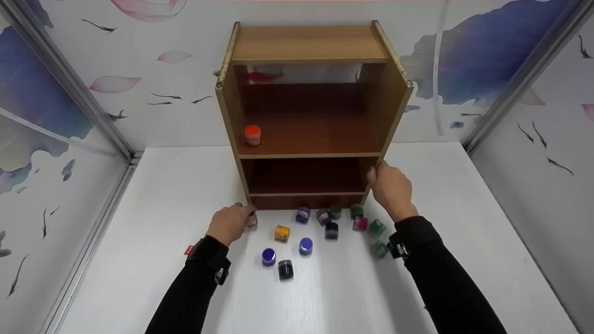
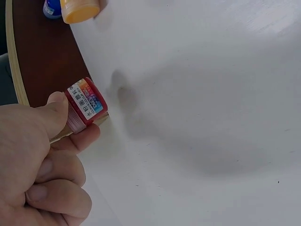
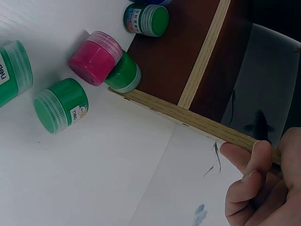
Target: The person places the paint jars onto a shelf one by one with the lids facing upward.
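My left hand (image 1: 229, 223) pinches a small red paint jar (image 2: 86, 102) between thumb and index finger. The jar is by the lower left corner of a wooden shelf unit (image 1: 310, 44), its label showing in the left wrist view. On the right, my other hand (image 1: 392, 190) grips the front edge of the unit's right side panel (image 3: 188, 118), thumb and fingers on either side. An orange-capped paint jar (image 1: 253, 134) stands at the left of the unit's middle compartment.
Several paint jars lie or stand on the white table (image 1: 176, 185) before the unit. Among them are a yellow jar (image 1: 282, 233), a black jar (image 1: 286, 269), a magenta jar (image 3: 96, 59) and a green jar (image 3: 61, 106). Patterned wall panels (image 1: 176, 106) enclose the table.
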A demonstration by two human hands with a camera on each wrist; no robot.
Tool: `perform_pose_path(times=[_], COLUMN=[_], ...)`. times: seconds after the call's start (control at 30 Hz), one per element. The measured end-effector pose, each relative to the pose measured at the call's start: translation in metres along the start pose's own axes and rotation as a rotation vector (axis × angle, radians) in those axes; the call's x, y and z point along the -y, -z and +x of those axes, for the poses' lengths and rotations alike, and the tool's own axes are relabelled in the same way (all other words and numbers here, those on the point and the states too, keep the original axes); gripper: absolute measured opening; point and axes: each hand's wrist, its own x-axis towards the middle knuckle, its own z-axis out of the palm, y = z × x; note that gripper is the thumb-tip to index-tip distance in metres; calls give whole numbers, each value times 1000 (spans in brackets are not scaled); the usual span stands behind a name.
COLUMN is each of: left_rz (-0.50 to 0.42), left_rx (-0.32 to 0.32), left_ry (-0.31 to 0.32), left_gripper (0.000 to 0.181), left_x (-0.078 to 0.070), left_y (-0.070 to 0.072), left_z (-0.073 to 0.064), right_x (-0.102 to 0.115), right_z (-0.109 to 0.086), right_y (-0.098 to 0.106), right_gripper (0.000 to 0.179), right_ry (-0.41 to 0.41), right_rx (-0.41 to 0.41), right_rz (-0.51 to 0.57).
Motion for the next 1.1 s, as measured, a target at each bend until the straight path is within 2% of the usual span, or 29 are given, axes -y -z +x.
perform_pose_path(times=[0.33,0.6,0.77,0.93,1.1], left_rz=[17,60,68,64,65], left_rx=[-15,0,-28,-29,-27], left_ry=[-38,-68,-102,-131,-154], left_gripper=[25,31,26,27,18], left_x=[-6,-14,-20,-25,-29], left_y=[9,19,29,41,52], left_z=[-3,-5,-8,-9,-10], right_x=[-2,-1,-1,-1,-1], right_z=[0,-1,-1,-1,0], right_y=[-2,-3,-1,-1,0], right_gripper=[41,38,36,37,37], right_ry=[-23,-11,-6,-5,-4], right_rx=[19,13,9,9,2], right_rz=[3,2,-2,5,3])
